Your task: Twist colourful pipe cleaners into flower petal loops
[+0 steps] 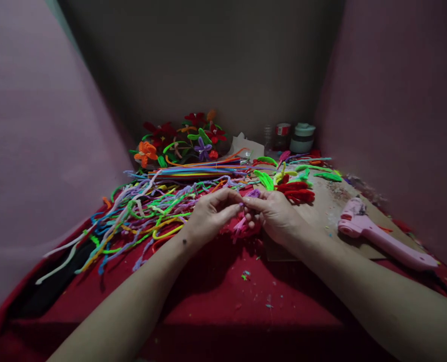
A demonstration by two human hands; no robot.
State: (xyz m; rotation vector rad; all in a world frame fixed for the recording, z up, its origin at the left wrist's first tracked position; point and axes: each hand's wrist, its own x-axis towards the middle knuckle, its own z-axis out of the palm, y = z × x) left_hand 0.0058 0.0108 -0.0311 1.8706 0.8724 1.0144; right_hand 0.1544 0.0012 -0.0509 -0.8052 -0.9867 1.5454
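Observation:
My left hand [208, 216] and my right hand [274, 213] meet over the red cloth [216, 296], fingertips pinched together on a small pink and purple pipe-cleaner piece [246, 213]. Its pink strands hang down between the two hands, and a purple tuft shows above my right fingers. Left of my left hand spreads a tangled heap of coloured pipe cleaners [144, 211]. Folded green and red pipe-cleaner shapes [289, 183] lie just beyond my right hand.
A pink glue gun [381, 236] lies on brown cardboard [329, 206] at the right. Finished pipe-cleaner flowers [182, 138] stand at the back, with jars [295, 137] beside them. Straight pipe cleaners [204, 170] lie in a bundle. Pink walls close in on both sides.

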